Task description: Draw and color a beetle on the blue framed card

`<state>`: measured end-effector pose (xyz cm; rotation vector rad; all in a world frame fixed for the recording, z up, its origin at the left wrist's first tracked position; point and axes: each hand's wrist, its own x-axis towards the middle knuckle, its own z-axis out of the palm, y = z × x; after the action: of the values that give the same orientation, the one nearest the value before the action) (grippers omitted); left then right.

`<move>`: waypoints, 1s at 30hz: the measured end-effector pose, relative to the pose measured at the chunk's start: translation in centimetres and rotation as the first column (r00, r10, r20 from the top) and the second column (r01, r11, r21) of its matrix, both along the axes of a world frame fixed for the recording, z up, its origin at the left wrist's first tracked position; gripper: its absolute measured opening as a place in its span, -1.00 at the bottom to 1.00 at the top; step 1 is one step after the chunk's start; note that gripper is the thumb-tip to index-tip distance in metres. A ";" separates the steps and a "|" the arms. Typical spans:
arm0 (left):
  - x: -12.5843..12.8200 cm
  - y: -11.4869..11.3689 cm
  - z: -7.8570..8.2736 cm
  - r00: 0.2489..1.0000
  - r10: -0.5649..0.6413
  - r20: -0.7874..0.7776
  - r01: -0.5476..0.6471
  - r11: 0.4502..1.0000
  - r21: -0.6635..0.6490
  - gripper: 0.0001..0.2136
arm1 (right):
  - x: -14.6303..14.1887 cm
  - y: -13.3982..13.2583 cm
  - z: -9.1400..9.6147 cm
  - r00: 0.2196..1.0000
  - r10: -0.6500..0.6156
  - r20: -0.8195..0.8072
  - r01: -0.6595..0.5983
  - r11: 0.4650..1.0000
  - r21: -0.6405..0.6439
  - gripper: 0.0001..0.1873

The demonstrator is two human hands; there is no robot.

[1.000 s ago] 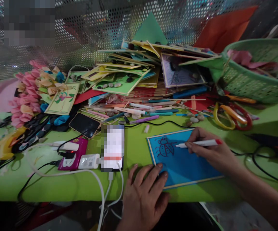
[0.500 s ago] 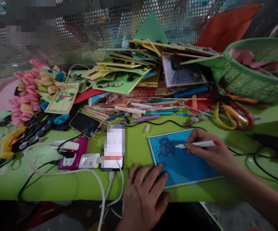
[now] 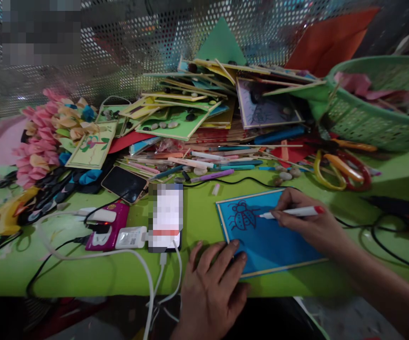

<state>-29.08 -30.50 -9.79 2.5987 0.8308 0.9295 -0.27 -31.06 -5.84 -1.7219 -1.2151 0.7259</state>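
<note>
A blue card edged with thin pale sticks lies on the green table before me. At its left part is a dark line drawing of a beetle. My right hand pinches a white marker pen with a red end, its tip at the card just right of the beetle. My left hand lies with fingers spread, fingertips on the card's lower left edge and the palm over the table's front edge.
Left of the card lie a lit phone, a magenta power strip with white cables, and a yellow glue gun. Behind are loose pens, stacked cards and paper flowers. Scissors and a green basket stand right.
The marker tip has shifted very slightly right, and a short line extends from the beetle's upper right. My left hand stays in place.
</note>
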 end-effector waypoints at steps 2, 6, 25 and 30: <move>0.0 0.0 0.0 1.000 -0.002 -0.001 0.002 1.000 -0.003 -0.70 | 0.1 -0.1 0.1 1.000 -0.013 0.002 0.013 1.000 0.004 -0.71; -0.1 0.0 0.1 1.000 0.000 -0.019 0.000 1.000 -0.005 -0.70 | 0.2 -0.2 0.2 0.997 -0.072 -0.004 0.072 0.997 0.008 -0.69; -0.1 -0.1 -0.1 0.999 0.004 -0.038 -0.004 1.000 0.012 -0.70 | 0.0 -0.3 0.0 0.999 0.038 -0.021 -0.039 0.999 -0.038 -0.65; -0.1 -0.1 -0.2 0.999 0.006 -0.041 -0.006 1.000 0.002 -0.70 | -0.1 -0.3 0.1 1.000 0.018 -0.006 -0.018 1.000 -0.018 -0.69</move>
<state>-29.19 -30.62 -9.96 2.6267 0.8486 0.8810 -0.37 -31.35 -5.77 -1.7243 -1.2247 0.7541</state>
